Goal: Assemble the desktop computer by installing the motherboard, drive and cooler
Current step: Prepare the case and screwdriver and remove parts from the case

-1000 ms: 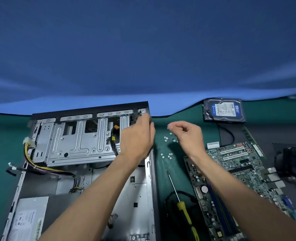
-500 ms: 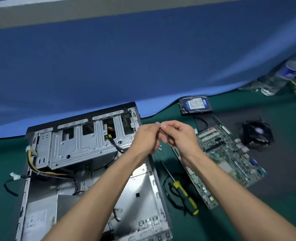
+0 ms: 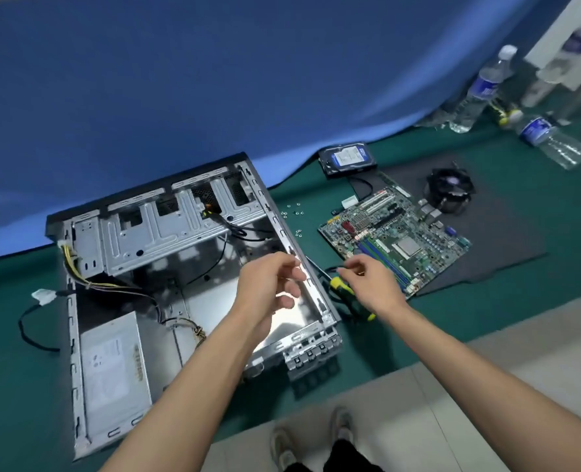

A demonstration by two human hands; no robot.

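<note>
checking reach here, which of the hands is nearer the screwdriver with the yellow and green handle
Right. The right hand hovers just right of the screwdriver, nearly over its handle. The left hand is further left, above the open computer case, beyond its side wall.

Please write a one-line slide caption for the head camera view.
Both hands, left and right, hover over the open case; motherboard, hard drive and cooler wait outside.

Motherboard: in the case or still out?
Out. The motherboard lies on the dark mat, right of the case, whose floor shows bare metal.
</note>
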